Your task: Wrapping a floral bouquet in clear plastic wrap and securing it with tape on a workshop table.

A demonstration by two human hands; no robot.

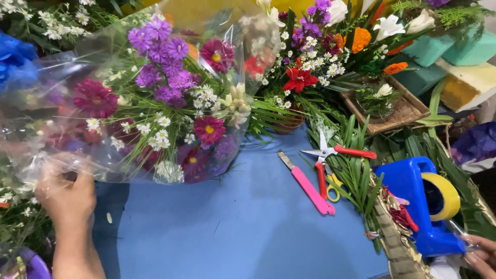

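My left hand (66,195) grips the lower left of a bouquet (170,98) of purple, magenta and small white flowers wrapped in clear cellophane (77,77); the bouquet lies tilted over the blue table (232,227). My right hand (480,256) is at the bottom right corner, fingers pinching the clear tape end beside a blue tape dispenser (413,206) that carries a yellow tape roll (443,196). Only part of the right hand shows.
A pink-handled knife (307,183), red-handled shears (338,151) and yellow-handled scissors (333,187) lie on the table near green palm leaves (356,170). Behind stand a mixed flower arrangement (320,46), a woven tray (398,111) and green foam blocks (439,49).
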